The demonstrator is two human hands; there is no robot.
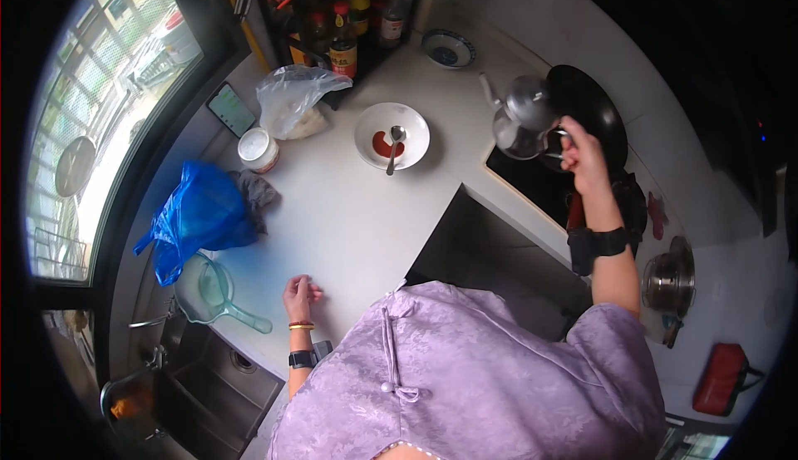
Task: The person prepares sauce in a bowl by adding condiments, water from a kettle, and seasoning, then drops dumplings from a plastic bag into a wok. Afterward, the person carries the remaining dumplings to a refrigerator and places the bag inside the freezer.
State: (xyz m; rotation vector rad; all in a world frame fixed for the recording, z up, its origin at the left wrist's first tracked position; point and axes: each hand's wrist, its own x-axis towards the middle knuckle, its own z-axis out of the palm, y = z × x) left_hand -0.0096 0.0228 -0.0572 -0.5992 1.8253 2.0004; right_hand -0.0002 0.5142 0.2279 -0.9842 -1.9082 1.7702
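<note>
Silver kettle, just left of right-hand fingers gripping it.

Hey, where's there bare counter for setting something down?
The widest bare counter lies between the white bowl and the left hand; a smaller patch separates that bowl from the patterned bowl. Along the window it's crowded: clear bag, jar, blue bag, green dipper.

Two hands: left grip and right grip. In the right grip, one kettle; just beyond, one dark pan. Left of that grip, two bowls, one white bowl holding one spoon, one patterned bowl. Ahead of the left grip, one phone, one white tub, at least three bottles. Left of it, one green scoop.
</note>
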